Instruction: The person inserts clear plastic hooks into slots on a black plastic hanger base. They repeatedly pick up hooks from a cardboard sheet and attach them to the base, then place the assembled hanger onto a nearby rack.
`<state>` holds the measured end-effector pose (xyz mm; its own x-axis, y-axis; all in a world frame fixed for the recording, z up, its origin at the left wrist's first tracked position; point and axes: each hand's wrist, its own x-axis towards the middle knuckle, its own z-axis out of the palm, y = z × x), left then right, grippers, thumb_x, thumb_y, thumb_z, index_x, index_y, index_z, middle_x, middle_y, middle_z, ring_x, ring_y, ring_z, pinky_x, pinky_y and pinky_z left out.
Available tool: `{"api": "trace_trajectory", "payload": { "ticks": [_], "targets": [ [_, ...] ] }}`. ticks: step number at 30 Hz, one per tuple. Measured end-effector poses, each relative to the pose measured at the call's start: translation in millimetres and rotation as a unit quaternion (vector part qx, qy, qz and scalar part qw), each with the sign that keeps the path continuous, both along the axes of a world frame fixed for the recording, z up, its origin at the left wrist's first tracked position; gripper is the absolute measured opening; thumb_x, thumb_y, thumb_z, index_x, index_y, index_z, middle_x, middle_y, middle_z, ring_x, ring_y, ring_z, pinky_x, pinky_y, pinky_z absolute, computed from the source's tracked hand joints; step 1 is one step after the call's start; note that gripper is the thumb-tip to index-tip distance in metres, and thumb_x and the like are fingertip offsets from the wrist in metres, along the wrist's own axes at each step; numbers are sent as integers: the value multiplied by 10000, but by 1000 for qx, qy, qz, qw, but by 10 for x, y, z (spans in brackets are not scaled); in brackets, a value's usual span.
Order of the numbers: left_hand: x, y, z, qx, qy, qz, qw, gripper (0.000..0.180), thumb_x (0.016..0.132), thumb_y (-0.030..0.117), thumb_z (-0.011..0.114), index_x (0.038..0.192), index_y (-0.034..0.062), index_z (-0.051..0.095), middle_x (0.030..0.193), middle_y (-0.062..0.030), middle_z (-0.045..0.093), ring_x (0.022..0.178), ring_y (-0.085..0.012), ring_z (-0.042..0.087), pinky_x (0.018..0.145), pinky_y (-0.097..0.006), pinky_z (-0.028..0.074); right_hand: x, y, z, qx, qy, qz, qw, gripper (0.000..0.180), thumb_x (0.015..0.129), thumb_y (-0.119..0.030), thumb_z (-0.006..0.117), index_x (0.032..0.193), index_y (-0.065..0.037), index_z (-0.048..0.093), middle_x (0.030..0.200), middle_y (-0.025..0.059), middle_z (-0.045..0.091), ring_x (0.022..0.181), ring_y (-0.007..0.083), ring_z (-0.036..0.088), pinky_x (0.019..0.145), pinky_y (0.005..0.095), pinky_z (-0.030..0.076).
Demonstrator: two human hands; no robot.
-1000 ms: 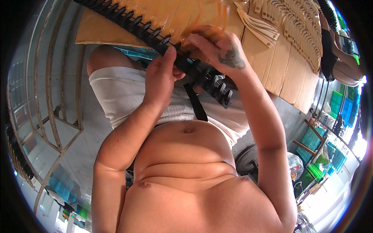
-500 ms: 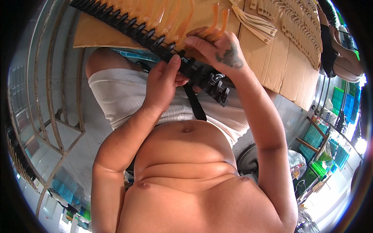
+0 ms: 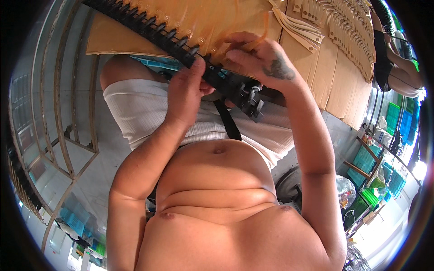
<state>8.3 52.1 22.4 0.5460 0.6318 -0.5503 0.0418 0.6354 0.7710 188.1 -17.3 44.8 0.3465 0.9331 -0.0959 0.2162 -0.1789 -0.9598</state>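
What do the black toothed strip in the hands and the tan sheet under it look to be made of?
The black toothed strip looks like moulded plastic: matte, evenly black, with identical repeated prongs. The tan sheet looks like corrugated cardboard: dull brown, flat, with cut edges. The left hand and right hand both grip the strip.

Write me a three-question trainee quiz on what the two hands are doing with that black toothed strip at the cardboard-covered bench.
1. True or false: the left hand grips the black toothed strip while the right hand is close beside it.
2. What does the right hand pinch between its fingertips?
A. a thin translucent amber strip
B. a steel wrench
C. a green crate
3. Fill in: the bench is covered with sheets of brown ______.

Key
1. True.
2. A; it is held just above the black strip.
3. Cardboard; rows of pale tan flat pieces lie on it at the far right.
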Motion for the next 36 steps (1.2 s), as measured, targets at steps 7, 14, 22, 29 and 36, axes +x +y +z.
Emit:
{"api": "trace_trajectory", "payload": {
  "ticks": [7, 14, 22, 29, 36],
  "targets": [
    [-30, -34, 58, -19, 17, -54, 998, 449, 920, 494, 547, 979, 50, 581, 773, -36, 636, 628, -119, 602, 573, -236, 470, -28, 43, 75, -41, -76, -61, 994, 215, 843, -153, 664, 973, 19, 662, 745, 136, 676, 670, 201, 664, 630, 293, 517],
    [-30, -60, 0, -13, 2, -44, 999, 429, 931, 466, 547, 962, 41, 596, 746, -43, 647, 635, -121, 620, 542, -222, 447, -159, 108, -26, -6, -88, -39, 995, 209, 822, -185, 673, 898, 10, 688, 723, 159, 678, 659, 278, 678, 611, 319, 523],
    [-52, -67, -63, -13, 10, -41, 999, 405, 942, 440, 542, 956, 39, 596, 735, -43, 650, 617, -130, 628, 529, -222, 445, -125, 129, -34, -17, -43, -30, 998, 210, 822, -204, 684, 906, -13, 702, 725, 136, 688, 662, 209, 689, 620, 303, 524],
    [-43, -67, -57, -20, 3, -36, 999, 388, 946, 429, 539, 958, 44, 589, 734, -45, 647, 615, -133, 627, 528, -225, 449, -157, 123, -79, 14, -69, -23, 997, 199, 816, -208, 689, 887, -23, 704, 715, 131, 681, 643, 230, 676, 604, 307, 518],
    [6, -68, -49, -19, 13, -29, 999, 411, 926, 451, 560, 965, 43, 585, 780, -52, 638, 649, -134, 615, 550, -246, 476, -146, 112, 86, -10, -132, -14, 991, 238, 784, -232, 716, 886, -19, 691, 744, 136, 680, 674, 268, 665, 630, 333, 516]
  ]
}}
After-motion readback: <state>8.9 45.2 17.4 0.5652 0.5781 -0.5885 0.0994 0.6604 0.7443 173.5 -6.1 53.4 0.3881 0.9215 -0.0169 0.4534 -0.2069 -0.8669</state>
